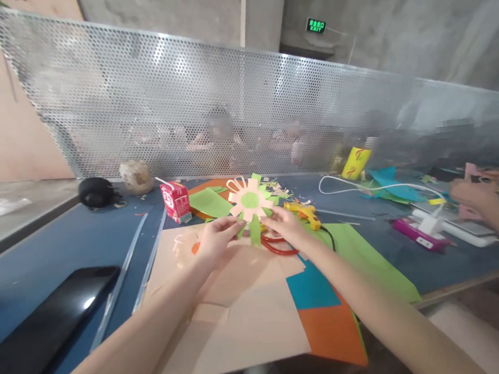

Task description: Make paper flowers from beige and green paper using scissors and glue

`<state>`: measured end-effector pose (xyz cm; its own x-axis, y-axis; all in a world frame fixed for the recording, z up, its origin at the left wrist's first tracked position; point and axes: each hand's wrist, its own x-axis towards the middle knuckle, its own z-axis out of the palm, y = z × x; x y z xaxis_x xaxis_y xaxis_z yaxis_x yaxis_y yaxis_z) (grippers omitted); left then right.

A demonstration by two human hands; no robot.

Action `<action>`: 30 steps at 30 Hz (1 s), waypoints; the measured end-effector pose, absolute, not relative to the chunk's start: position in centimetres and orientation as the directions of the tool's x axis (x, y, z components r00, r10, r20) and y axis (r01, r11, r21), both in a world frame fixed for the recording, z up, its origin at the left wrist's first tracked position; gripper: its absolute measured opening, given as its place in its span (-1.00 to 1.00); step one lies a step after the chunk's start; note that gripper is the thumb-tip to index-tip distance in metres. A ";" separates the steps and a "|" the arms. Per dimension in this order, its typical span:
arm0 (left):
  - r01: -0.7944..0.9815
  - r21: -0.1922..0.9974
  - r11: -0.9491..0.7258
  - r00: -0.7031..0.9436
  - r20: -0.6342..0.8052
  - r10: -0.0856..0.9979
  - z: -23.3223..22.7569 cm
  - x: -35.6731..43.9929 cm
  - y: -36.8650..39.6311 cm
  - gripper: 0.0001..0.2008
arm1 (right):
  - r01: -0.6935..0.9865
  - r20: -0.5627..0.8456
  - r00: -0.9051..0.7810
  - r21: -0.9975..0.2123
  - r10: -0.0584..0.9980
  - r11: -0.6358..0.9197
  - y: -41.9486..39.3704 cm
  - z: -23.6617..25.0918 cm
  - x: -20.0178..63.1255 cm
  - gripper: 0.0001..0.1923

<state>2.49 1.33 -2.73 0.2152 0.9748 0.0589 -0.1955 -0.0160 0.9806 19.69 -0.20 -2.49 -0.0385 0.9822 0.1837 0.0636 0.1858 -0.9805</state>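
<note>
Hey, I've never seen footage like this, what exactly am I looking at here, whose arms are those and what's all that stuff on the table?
A single camera worn on a person's head looks down at their own bare arms. The left hand and right hand together hold up a paper flower, peach petals around a green centre. Below lie coloured paper sheets on a blue table, with a red drink carton, a yellow glue gun and a black phone. The hand at far right is another person's.

hidden: people behind mesh screen [242, 111] — blurred | phone [47, 330] — cut by left edge
</note>
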 end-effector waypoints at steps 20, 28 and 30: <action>-0.033 0.974 -0.222 0.033 0.223 0.974 -2.2 1.5 1.6 -0.61 | -0.004 0.121 -0.100 -0.993 0.988 0.121 2.6 -0.6 20.7 -0.72; -0.104 0.972 -0.213 0.032 0.217 0.976 -2.3 0.9 2.1 -0.62 | -0.051 0.117 -0.146 -0.993 0.982 0.110 2.4 -2.3 22.4 -0.74; -0.129 0.976 -0.177 0.052 0.185 0.981 -2.5 1.0 2.3 -0.63 | -0.057 0.120 -0.150 -0.992 0.981 0.113 2.2 -2.3 22.7 -0.75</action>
<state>0.97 2.30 -2.47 0.0519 0.9814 0.1849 -0.1289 -0.1770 0.9757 22.72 2.19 -2.29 -0.1502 0.9813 0.1204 -0.0566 0.1130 -0.9920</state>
